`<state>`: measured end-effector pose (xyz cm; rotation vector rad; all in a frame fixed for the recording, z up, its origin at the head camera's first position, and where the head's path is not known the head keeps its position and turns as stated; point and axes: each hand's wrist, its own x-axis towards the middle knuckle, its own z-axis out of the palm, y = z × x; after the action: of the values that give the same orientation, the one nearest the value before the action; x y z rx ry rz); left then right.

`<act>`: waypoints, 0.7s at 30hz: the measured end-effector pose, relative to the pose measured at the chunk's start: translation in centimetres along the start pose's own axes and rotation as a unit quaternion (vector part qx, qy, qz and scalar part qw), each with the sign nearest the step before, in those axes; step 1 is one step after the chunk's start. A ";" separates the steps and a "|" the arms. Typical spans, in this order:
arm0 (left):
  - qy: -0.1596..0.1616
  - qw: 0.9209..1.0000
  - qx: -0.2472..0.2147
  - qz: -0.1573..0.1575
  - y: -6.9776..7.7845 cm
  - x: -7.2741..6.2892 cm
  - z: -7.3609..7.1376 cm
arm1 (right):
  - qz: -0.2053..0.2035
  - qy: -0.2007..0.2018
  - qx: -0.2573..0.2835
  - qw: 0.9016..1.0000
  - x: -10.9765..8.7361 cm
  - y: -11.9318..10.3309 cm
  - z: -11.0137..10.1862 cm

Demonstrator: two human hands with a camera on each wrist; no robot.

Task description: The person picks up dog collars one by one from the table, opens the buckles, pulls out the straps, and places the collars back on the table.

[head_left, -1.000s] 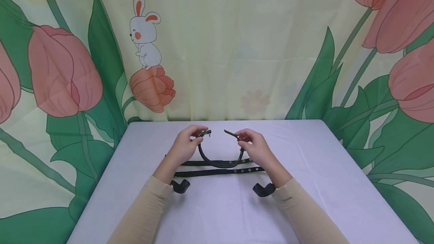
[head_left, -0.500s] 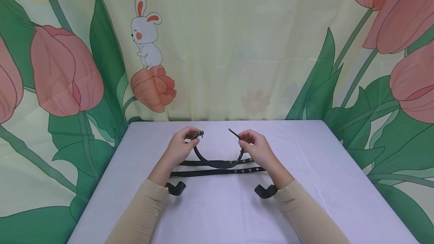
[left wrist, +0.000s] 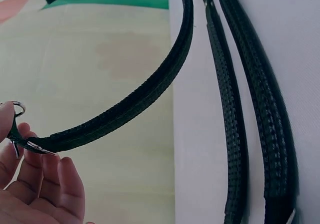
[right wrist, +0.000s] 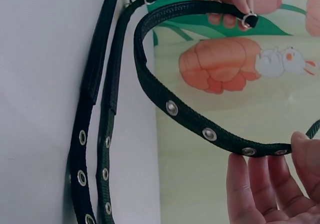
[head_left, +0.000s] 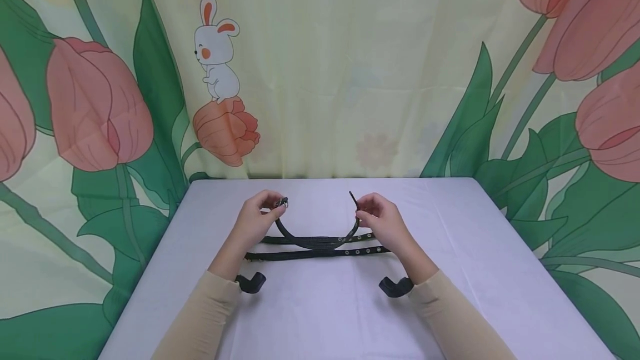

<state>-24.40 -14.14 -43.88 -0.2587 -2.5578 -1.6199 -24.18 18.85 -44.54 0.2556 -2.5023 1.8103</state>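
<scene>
A dark dog collar (head_left: 287, 233) hangs in a U between my hands, above the table. At its buckle end, my left hand (head_left: 256, 220) pinches the strap between thumb and fingers; the metal buckle and ring (left wrist: 19, 107) show in the left wrist view. Near the tip, my right hand (head_left: 384, 220) pinches the eyelet end, and metal eyelets (right wrist: 209, 133) line that part in the right wrist view. Two similar collars (left wrist: 231, 124) lie side by side on the table beneath, stretched out, with eyelets toward the right and buckles toward the left.
A white cloth covers the table (head_left: 320, 315). Behind its far edge hangs a curtain (head_left: 350, 71) printed with tulips and a rabbit. Black camera pieces (head_left: 251, 283) jut inward from both wrists, low over the tabletop.
My left hand has moved left with the buckle end, and the right hand slightly right. The collar's two ends are farther apart and its curve is wider; the tip now points more upright.
</scene>
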 end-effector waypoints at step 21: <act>-0.035 0.999 -0.008 0.004 -1.2 -1.0 -1.5 | -0.016 -0.003 0.056 0.998 -1.0 1.0 -1.0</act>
<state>-23.70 -16.08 -44.51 -0.3329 -2.5927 -1.6584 -23.39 20.20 -45.34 0.3035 -2.3885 1.9434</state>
